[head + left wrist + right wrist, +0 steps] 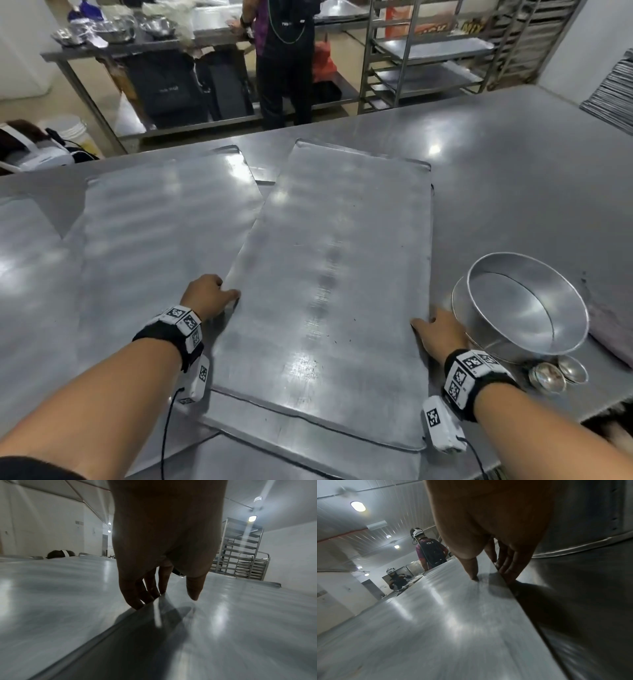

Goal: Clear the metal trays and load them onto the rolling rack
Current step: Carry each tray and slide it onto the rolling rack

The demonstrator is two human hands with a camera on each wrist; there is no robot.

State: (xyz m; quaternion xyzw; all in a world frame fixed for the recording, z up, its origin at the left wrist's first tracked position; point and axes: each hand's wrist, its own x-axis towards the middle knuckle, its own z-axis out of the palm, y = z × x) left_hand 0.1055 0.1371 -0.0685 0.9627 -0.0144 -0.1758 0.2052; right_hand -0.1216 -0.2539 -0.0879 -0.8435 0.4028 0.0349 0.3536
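**While both hands take the tray edges, slip and knock risks stand out**

With the tray (329,274) lying flat on the table (513,171), its left edge overlaps a second tray (164,222) and its near end sits on another sheet. Left hand (210,296) curls over the left long edge: thumb on top, fingers reaching down past the rim in the wrist view. Right hand (440,334) does the same on the right edge, thumb (471,568) pressing the top face, fingers (508,563) down the side. Whether the fingertips are actually under the rim, cannot tell; looks like a light pinch at most, not a full grasp.

Risks, as judgement:
- Thin smooth metal, shallow rim: the pinch may slip on lift, dropping the tray back onto those below.
- Both hands sit near the close end, so the far end may sag or drag across the second tray and shift it.
- Round pan (527,308) is just beside the right hand; a widening elbow or tray swing may knock it, or the small cups (548,377) toward the table edge.
- Dark crumbs remain on the tray; tilting may scatter them.
- Rack (428,58) is well apart, beyond the table, near a person (284,61); carrying a long tray may clip either.
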